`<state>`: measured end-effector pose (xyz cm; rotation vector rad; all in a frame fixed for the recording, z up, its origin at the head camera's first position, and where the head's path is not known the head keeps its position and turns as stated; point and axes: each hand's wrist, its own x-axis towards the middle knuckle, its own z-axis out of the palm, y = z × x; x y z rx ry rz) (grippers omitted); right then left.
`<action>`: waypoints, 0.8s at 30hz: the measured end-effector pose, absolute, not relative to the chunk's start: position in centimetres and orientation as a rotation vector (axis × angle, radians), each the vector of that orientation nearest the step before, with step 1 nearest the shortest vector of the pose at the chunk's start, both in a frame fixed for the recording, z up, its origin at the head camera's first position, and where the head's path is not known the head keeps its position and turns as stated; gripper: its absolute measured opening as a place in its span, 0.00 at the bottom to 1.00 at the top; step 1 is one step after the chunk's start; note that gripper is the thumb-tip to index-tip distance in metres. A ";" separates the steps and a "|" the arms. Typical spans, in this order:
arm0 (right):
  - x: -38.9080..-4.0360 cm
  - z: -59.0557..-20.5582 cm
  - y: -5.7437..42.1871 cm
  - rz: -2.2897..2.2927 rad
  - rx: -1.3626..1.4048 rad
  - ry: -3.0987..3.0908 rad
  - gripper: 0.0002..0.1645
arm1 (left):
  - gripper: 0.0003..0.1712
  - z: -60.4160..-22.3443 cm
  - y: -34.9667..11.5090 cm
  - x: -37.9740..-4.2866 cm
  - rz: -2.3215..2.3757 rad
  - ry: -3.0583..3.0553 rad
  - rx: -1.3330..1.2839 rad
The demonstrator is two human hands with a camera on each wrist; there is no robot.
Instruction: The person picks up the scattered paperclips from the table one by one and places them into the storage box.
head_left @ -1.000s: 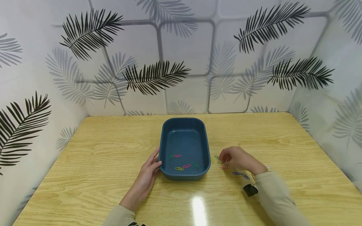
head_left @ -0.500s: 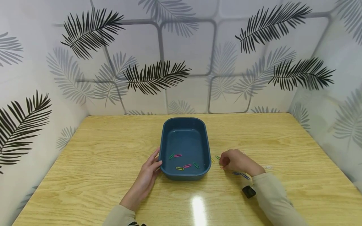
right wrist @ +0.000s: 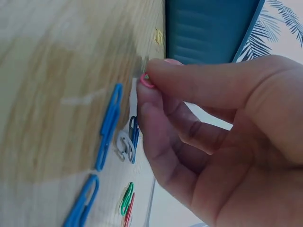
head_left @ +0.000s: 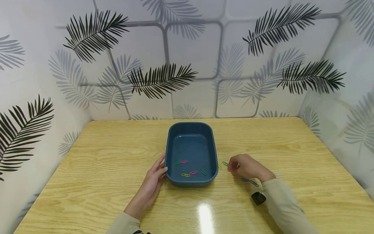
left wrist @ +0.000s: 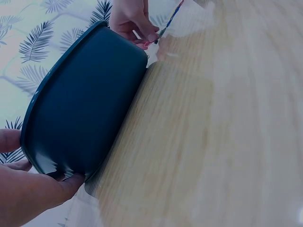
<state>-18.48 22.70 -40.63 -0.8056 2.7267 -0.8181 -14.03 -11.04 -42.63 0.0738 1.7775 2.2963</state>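
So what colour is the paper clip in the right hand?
Pinkish red; the paper clip in the right hand shows best in the right wrist view.

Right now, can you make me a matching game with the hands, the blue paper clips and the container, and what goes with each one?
Things:
1. left hand
2. right hand
3. blue paper clips
4. container

Clues:
A. lying on the wooden table
B. pinches a pink paper clip
C. has five paper clips inside
D. grips the container's side

Pairs: 1-D, 2-B, 3-A, 4-C
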 end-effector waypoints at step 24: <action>-19.6 -38.0 21.1 -1.323 -0.422 2.833 0.06 | 0.34 -42.8 -10.7 -14.2 2.313 1.768 0.046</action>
